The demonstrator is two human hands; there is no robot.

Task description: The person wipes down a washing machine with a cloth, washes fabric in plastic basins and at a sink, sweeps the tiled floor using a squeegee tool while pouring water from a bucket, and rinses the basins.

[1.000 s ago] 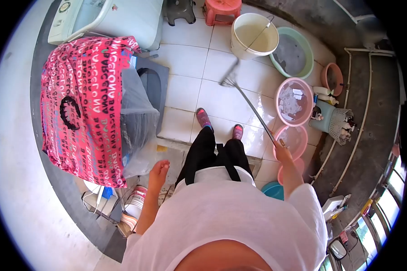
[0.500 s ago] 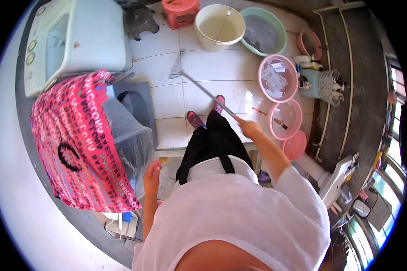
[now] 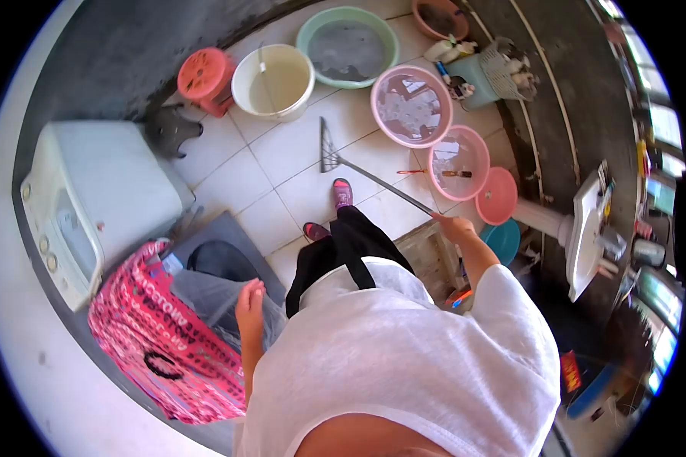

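My right hand is closed round the end of a long grey pole, the handle of a floor squeegee. Its flat, triangular slotted head rests on the white tiled floor, ahead of my feet. My left hand is empty, its fingers loosely bent, in front of a clear plastic sheet. That sheet sticks out from a pink printed cloth bag on the left. A pink basin with water and a brush in it sits beyond the squeegee handle.
A washing machine stands at left, a grey stool beside it. Along the far side are a red stool, a cream bucket, a green basin and another pink basin. A white washbasin is at right.
My view has turned and shifted, so the basins appear further left and the washing machine lower. The squeegee head has swung round and lies nearer my feet, with my right hand still on the pole.
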